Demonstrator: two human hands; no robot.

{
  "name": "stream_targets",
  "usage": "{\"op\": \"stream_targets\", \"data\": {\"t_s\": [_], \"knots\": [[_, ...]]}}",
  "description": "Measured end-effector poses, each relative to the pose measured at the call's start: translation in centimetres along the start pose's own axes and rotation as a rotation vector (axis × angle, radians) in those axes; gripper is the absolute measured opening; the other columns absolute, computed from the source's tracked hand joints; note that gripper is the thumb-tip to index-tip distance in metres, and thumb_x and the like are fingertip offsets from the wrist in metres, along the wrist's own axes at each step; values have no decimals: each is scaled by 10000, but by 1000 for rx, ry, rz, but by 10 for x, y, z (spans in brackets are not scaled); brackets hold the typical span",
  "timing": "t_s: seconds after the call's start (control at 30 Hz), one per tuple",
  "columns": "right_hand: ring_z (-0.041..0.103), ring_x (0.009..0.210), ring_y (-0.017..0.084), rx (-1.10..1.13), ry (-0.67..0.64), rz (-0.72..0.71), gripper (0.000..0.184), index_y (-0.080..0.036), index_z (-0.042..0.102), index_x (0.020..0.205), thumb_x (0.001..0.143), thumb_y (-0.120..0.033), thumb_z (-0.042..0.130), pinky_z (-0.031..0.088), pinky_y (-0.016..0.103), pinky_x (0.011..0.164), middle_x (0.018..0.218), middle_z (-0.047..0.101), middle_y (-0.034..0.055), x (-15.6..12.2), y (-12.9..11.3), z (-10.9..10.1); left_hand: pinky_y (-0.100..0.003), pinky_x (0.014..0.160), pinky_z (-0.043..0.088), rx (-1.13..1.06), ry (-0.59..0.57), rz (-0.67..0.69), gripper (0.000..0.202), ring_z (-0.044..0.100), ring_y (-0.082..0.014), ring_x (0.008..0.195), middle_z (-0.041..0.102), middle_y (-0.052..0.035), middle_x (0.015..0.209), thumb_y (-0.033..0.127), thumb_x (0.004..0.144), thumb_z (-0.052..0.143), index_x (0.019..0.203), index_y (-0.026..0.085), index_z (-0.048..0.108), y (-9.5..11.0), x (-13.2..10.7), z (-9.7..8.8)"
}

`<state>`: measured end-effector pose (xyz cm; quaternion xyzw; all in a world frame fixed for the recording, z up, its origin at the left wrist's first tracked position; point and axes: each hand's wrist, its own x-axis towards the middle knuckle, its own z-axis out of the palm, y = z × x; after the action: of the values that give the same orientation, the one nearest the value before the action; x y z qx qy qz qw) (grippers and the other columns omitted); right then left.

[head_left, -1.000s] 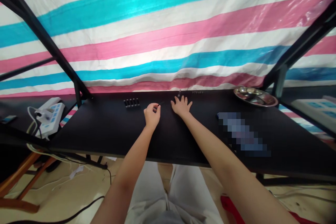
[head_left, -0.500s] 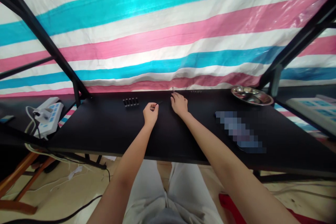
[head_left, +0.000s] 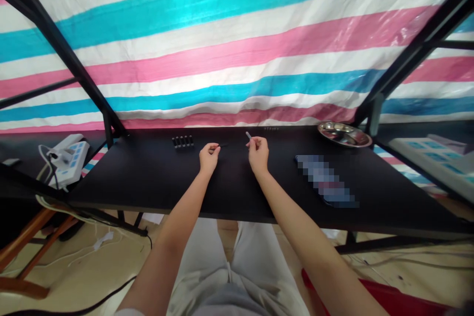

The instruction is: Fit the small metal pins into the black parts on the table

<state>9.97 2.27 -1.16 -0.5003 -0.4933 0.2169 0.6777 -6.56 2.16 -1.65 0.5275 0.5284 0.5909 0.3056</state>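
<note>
My left hand (head_left: 208,159) is closed in a pinch above the black table. Between its fingertips is a thin dark stick-like piece (head_left: 222,145), pointing right and hard to make out against the tabletop. To its right, my right hand (head_left: 258,155) pinches a small pale grey tube (head_left: 248,135), which tilts up and to the left. A gap separates the two hands. Left of my left hand stands a row of several small black cylinders (head_left: 182,141) with light tops. Several tiny pale pieces (head_left: 271,129) lie near the table's back edge, beyond my right hand.
On the right of the black table (head_left: 122,177) are a round metal dish (head_left: 345,135) and a blurred-out dark blue object (head_left: 326,181). Power strips (head_left: 72,165) with cables sit at the left. A striped plastic sheet (head_left: 222,69) hangs behind, between black frame posts.
My right hand has lifted the pale tube from near the back edge and drawn it closer. My left hand still pinches the dark piece. The view has shifted slightly.
</note>
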Motion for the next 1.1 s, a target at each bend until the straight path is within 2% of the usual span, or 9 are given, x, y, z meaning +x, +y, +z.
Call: {"op": "stream_targets", "data": {"t_s": [0.13, 0.33, 0.67, 1.1], "knots": [[501, 566, 112, 49, -40, 19, 198, -197, 441, 821, 842, -393, 428, 406, 260, 616, 616, 507, -33, 1, 1, -1, -236, 592, 457, -64, -22, -20, 158, 548, -87, 559, 632, -38, 780, 232, 692, 628, 820, 140, 626, -1, 1, 1], [477, 552, 109, 31, -162, -9, 223, -203, 450, 797, 854, -415, 413, 387, 255, 601, 583, 481, -44, -2, -2, 1, -241, 609, 470, -161, -68, -43, 157, 557, -86, 565, 627, -26, 744, 217, 672, 644, 806, 137, 625, 6, -1, 4], [465, 534, 109, 66, -148, -19, 218, -208, 439, 782, 848, -416, 420, 380, 253, 581, 570, 463, -49, -2, -3, 0, -236, 598, 457, -166, -115, -38, 158, 546, -84, 563, 625, -21, 729, 200, 662, 649, 807, 138, 634, 14, -3, 2], [472, 547, 108, 23, -163, -28, 225, -207, 444, 794, 855, -420, 405, 383, 255, 602, 584, 468, -48, -1, 1, -1, -232, 582, 445, -87, -147, -23, 167, 531, -85, 553, 629, -18, 701, 231, 665, 654, 804, 140, 639, 13, -4, 1]]}}
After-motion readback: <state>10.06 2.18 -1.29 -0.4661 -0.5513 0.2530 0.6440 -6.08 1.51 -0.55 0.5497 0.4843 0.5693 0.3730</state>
